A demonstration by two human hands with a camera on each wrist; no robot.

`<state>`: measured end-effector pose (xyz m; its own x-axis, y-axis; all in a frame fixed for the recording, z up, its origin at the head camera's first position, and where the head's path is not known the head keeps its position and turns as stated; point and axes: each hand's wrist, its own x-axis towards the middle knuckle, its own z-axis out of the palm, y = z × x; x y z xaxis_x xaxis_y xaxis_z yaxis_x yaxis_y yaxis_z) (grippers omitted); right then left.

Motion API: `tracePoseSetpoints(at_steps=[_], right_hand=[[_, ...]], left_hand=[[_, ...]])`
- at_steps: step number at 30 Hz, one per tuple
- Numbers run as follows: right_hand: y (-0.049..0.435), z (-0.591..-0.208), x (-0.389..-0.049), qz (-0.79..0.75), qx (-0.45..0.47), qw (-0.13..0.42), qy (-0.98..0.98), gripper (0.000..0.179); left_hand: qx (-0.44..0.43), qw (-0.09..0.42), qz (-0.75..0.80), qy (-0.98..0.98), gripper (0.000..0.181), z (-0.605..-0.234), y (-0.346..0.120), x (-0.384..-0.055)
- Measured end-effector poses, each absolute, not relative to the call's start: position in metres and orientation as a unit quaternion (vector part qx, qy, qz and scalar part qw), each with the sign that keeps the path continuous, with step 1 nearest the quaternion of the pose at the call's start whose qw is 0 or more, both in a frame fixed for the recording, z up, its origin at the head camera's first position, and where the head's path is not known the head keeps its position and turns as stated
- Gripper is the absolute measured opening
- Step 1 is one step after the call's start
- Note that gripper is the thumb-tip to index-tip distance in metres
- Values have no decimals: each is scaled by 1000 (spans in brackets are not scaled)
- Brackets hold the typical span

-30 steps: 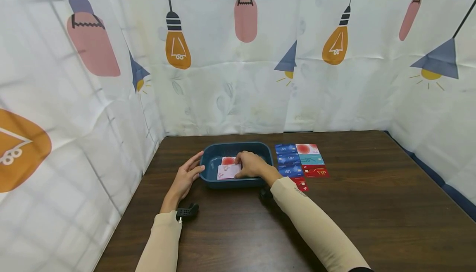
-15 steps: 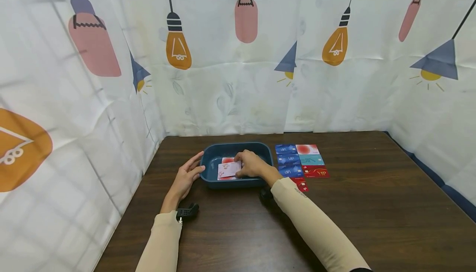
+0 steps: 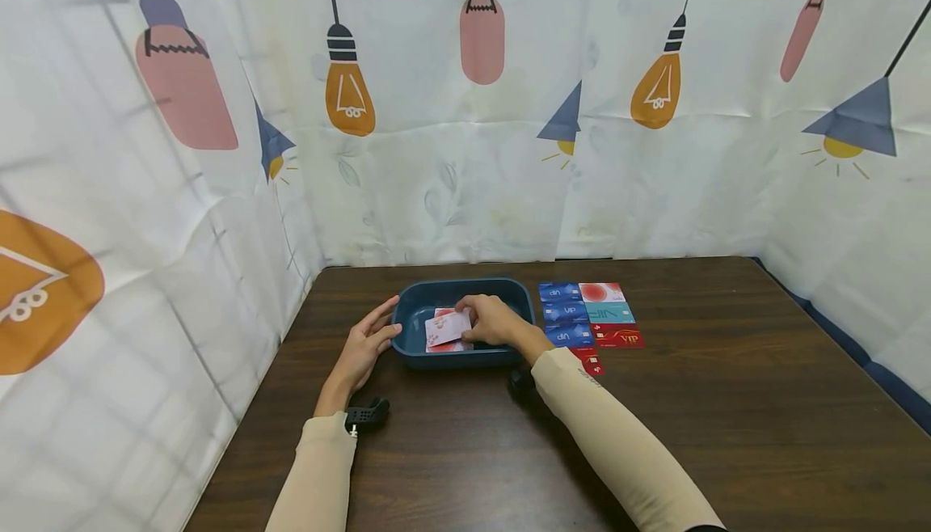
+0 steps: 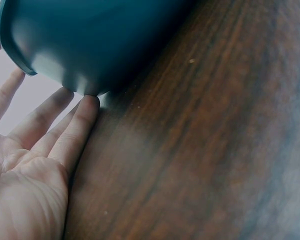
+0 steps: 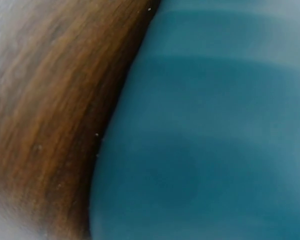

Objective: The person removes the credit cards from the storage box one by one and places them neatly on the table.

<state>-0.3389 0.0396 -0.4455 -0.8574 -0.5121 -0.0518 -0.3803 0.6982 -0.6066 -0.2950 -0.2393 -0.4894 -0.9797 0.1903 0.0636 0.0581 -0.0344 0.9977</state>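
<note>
In the head view a dark teal plastic bin (image 3: 409,315) stands on the table. My left hand (image 3: 361,348) is at its left end, thumb by the rim. The left wrist view shows the fingers (image 4: 80,131) extended, their tips against the bin's outer wall (image 4: 105,42). My right hand (image 3: 496,323) reaches into the bin and pinches the right edge of a pale pink flowered card (image 3: 445,327), held tilted. Beneath it, red-and-white cards (image 3: 455,347) are partly covered. The right wrist view holds only the bin's outer wall (image 5: 200,135) and some table; that hand is out of sight there.
Right of the bin, cards lie in two columns: several blue VIP cards (image 3: 565,312), a white card with a red circle (image 3: 602,292), a teal card (image 3: 611,312) and red cards (image 3: 617,335). The brown wooden table (image 3: 727,386) meets a printed curtain (image 3: 465,192) behind.
The pale pink card has lifted a little and tilted, its right end rising, and more of the red-and-white card below shows. My left hand and the bin have stayed put.
</note>
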Motion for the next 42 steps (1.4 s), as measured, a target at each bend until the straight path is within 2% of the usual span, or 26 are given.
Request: tracePoseSetpoints(at_steps=[8, 17, 34, 42], right_hand=[[40, -444, -341, -346, -256, 109, 896, 53], [46, -437, -338, -366, -277, 72, 885, 55], [71, -418, -322, -378, -289, 54, 878, 58], [85, -415, -312, -398, -262, 46, 878, 56]], left_hand=[[90, 46, 713, 694, 61, -490, -240, -296], [87, 46, 710, 697, 61, -491, -240, -295], [88, 44, 713, 694, 59, -489, -239, -295], [91, 46, 712, 695, 60, -489, -239, -295]])
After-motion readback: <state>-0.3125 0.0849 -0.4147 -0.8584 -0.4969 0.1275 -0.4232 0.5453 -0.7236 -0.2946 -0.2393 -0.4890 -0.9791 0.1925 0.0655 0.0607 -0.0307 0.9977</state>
